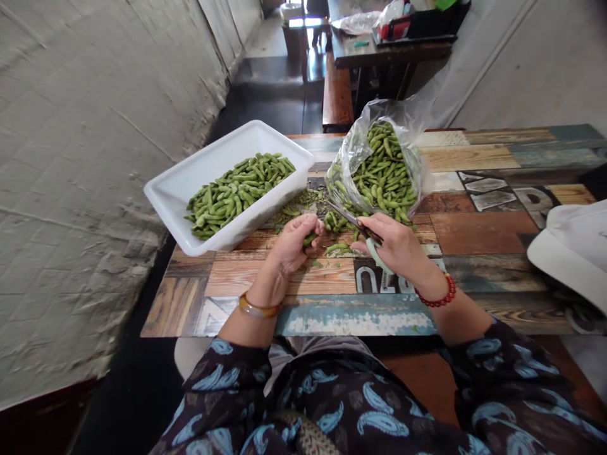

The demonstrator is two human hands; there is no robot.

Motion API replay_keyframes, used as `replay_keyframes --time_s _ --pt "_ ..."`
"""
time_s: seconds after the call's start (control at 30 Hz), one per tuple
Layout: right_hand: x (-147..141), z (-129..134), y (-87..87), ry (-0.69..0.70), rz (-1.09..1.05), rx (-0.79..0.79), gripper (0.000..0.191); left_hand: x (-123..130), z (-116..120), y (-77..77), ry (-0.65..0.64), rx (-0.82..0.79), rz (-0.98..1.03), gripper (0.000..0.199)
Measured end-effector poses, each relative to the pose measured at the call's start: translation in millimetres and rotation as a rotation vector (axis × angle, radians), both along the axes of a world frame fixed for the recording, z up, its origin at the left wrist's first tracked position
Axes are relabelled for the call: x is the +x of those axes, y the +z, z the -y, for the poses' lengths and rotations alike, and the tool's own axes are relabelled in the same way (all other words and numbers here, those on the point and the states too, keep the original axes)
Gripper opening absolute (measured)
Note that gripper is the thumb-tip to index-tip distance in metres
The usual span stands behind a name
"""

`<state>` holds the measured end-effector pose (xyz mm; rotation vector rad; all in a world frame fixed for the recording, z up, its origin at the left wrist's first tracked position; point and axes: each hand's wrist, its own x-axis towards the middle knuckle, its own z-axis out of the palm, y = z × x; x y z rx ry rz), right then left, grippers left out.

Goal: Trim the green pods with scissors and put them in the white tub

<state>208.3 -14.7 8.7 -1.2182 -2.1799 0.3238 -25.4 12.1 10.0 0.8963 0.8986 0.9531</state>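
Note:
My left hand (298, 241) is closed around a green soybean pod (310, 239), held just above the table. In my right hand (396, 243) is a pair of scissors (351, 221) with pale green handles, the blades pointing up and left; whether they are spread is hard to make out. Loose pods (336, 221) and trimmed bits (298, 205) lie between and beyond the hands. Behind my right hand, a clear plastic bag (348, 148) lies open with many pods spilling toward its mouth. To the left, a white plastic tub (184, 183) holds a heap of pods (237, 193).
The table (478, 234) has a patchwork wood-print top. At its right edge sits a white cap (569, 243). A rough pale wall (95, 158) runs along the left. Farther off are a wooden bench (337, 91) and another table (360, 55) with a black tray.

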Motion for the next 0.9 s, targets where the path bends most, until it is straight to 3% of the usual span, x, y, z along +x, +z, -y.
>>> replay_keyframes --time_s 0.1,0.27,0.43,0.57,0.77,0.9 --pt "1 0 1.3 -0.002 0.021 -0.006 0.036 4 1 -3.2 -0.053 0.152 -0.232 0.035" --pt "-2 3 5.1 0.003 0.045 -0.020 0.036 7 -1 -14.8 -0.130 0.597 -0.711 0.010" --pt "-3 3 4.1 0.011 0.059 -0.023 0.036 6 -3 -21.0 -0.265 0.683 -0.911 0.005" --pt "-2 2 3.4 0.002 0.048 -0.017 0.035 5 -2 -14.1 -0.213 0.635 -0.790 0.009" --pt "1 0 4.1 -0.015 -0.022 -0.003 0.036 0 0 2.0 0.018 0.337 -0.338 0.024" --pt "1 0 4.2 0.020 -0.023 -0.050 0.041 0 3 3.4 0.067 0.168 -0.142 0.031"
